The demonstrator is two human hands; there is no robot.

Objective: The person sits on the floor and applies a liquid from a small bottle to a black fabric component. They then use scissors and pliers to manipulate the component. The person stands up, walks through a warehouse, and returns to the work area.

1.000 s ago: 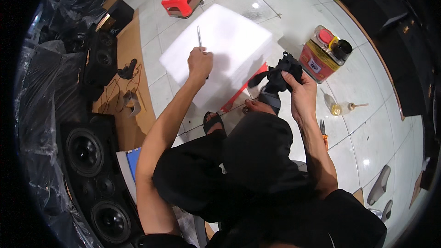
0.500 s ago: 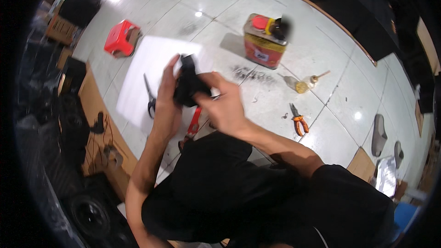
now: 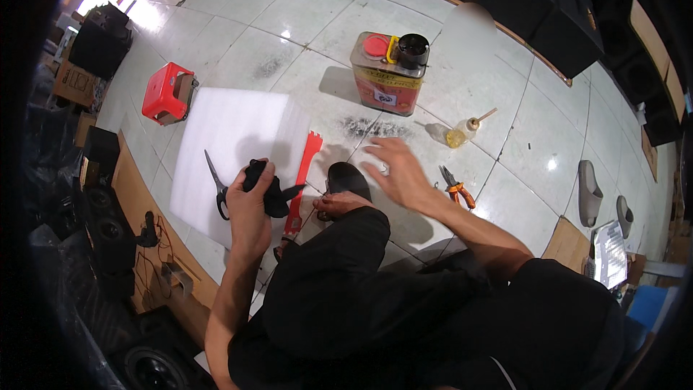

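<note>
Low over the white foam block (image 3: 238, 119), my left hand (image 3: 249, 206) is closed around a crumpled, soft-looking black piece of cloth (image 3: 273, 198). A loose end of it points right. My right hand (image 3: 397, 173) is held over the tiles with fingers apart and nothing in them. Black-handled scissors (image 3: 219, 191) lie on the foam, left of my left hand. A long flat red strip with a notched end (image 3: 309, 162) lies along the foam's right side. Between my hands, my foot (image 3: 343, 204) shows beside a black slipper (image 3: 350, 179).
A red-capped metal can (image 3: 388, 83) stands ahead, near a small glass jar with a stick (image 3: 462, 133). Orange-handled pliers (image 3: 456, 188) lie to the right, grey slippers (image 3: 590, 195) farther off. At left are a red stool (image 3: 170, 94) and a wooden board (image 3: 133, 173).
Both hands were together on the black cloth. My right hand has let go and moved right; my left has lowered with the cloth. The view has shifted.
</note>
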